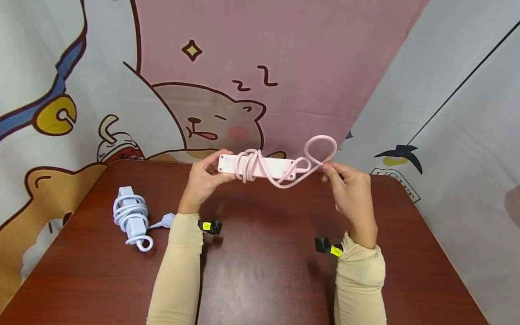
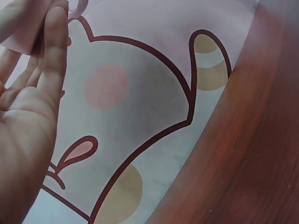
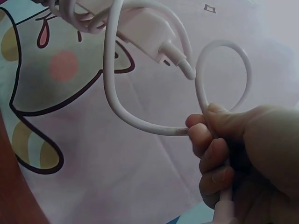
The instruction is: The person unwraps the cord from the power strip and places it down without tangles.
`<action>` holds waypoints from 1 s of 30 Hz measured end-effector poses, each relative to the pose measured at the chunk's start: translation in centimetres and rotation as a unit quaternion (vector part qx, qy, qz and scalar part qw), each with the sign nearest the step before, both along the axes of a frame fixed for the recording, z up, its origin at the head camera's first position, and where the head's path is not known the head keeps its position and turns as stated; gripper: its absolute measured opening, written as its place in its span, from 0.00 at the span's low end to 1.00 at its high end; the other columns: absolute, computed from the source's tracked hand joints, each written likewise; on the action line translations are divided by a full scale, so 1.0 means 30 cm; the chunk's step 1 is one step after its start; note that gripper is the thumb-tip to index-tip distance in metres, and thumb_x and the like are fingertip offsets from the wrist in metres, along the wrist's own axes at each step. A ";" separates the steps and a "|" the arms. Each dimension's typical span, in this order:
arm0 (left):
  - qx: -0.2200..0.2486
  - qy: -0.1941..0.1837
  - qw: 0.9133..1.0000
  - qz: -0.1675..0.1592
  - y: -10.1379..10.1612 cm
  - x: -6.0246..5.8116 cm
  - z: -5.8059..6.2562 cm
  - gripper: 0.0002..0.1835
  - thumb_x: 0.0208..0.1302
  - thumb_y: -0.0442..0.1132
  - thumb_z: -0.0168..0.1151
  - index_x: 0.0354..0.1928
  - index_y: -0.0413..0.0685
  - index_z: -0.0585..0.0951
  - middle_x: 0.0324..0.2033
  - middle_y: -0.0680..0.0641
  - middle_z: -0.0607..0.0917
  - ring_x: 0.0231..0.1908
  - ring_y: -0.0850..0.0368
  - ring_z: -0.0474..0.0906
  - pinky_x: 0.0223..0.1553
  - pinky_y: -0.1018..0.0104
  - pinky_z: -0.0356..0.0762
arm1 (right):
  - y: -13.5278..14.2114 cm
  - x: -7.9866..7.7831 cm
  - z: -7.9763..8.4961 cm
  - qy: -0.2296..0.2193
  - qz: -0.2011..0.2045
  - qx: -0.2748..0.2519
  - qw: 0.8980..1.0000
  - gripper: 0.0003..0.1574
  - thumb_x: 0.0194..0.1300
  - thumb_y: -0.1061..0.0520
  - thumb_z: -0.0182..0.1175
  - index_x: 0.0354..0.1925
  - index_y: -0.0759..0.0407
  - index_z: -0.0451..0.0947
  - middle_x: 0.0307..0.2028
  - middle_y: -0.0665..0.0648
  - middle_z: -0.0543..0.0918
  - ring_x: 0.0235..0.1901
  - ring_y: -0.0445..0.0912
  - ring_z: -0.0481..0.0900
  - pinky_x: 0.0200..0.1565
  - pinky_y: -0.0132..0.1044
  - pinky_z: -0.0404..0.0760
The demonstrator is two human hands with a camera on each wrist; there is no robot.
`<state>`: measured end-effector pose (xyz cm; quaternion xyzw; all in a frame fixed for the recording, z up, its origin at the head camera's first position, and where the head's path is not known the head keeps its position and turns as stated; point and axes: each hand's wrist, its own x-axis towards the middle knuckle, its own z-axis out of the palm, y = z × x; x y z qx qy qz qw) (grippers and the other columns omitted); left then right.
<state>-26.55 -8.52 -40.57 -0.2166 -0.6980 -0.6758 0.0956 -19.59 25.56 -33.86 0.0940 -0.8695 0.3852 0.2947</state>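
Observation:
A pink power strip (image 1: 274, 167) is held up above the far edge of the table, its pink cord (image 1: 248, 168) wound several times around the body. At its left end my left hand (image 1: 204, 181) grips it between thumb and fingers. My right hand (image 1: 351, 192) pinches the free part of the cord, where a loop (image 3: 224, 44) stands up above the fingers. In the right wrist view, the cord's thicker end (image 3: 224, 212) shows below the curled fingers. Only a corner of the strip (image 2: 28, 32) appears in the left wrist view.
On the left of the brown table (image 1: 260, 271) lies a light blue power strip (image 1: 136, 225) wrapped in its own cord, with its plug (image 1: 167, 220) beside my left sleeve. Cartoon-print curtains (image 1: 304, 67) hang behind and beside the table.

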 end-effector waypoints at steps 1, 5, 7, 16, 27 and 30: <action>0.002 0.000 1.000 -0.001 -0.001 -0.001 -0.001 0.29 0.53 0.29 0.78 0.59 0.42 0.81 0.38 0.59 0.88 0.36 0.63 0.80 0.37 0.73 0.81 | 0.002 -0.003 -0.004 -0.011 0.002 0.002 1.000 0.14 0.74 0.52 0.61 0.36 0.58 0.88 0.22 0.57 0.84 0.03 0.32 0.62 0.08 0.27 0.62; 0.009 -0.001 1.000 -0.001 -0.003 -0.003 -0.005 0.30 0.53 0.32 0.79 0.60 0.44 0.81 0.39 0.58 0.88 0.36 0.64 0.81 0.37 0.73 0.81 | 0.012 -0.016 -0.023 -0.044 0.000 0.017 0.999 0.16 0.75 0.50 0.59 0.37 0.57 0.88 0.23 0.58 0.85 0.06 0.32 0.65 0.10 0.27 0.65; 0.011 -0.001 1.000 0.001 -0.004 -0.003 -0.006 0.30 0.53 0.33 0.79 0.60 0.44 0.81 0.40 0.58 0.88 0.36 0.64 0.81 0.37 0.73 0.81 | 0.017 -0.024 -0.033 -0.056 -0.001 0.027 0.998 0.16 0.76 0.50 0.59 0.38 0.58 0.88 0.23 0.58 0.85 0.12 0.33 0.70 0.15 0.25 0.68; 0.019 -0.011 0.999 0.027 -0.005 0.001 -0.001 0.29 0.55 0.32 0.78 0.60 0.45 0.81 0.41 0.59 0.88 0.39 0.63 0.81 0.39 0.74 0.81 | 0.038 -0.056 -0.075 -0.125 0.033 0.073 0.989 0.17 0.78 0.49 0.55 0.41 0.55 0.87 0.25 0.56 0.87 0.23 0.43 0.79 0.28 0.25 0.70; 0.008 -0.017 0.996 0.085 -0.013 -0.010 -0.012 0.31 0.54 0.30 0.78 0.62 0.44 0.80 0.44 0.61 0.86 0.37 0.65 0.79 0.37 0.77 0.81 | 0.050 -0.082 -0.109 -0.249 0.108 0.057 0.961 0.14 0.79 0.57 0.53 0.44 0.63 0.84 0.28 0.61 0.87 0.24 0.44 0.81 0.30 0.33 0.83; 0.011 -0.020 0.996 0.085 -0.015 -0.012 -0.012 0.31 0.54 0.28 0.77 0.63 0.41 0.79 0.44 0.61 0.85 0.38 0.66 0.78 0.37 0.78 0.81 | 0.051 -0.083 -0.111 -0.276 0.113 0.051 0.953 0.14 0.79 0.56 0.53 0.45 0.62 0.84 0.29 0.60 0.87 0.26 0.45 0.81 0.32 0.37 0.85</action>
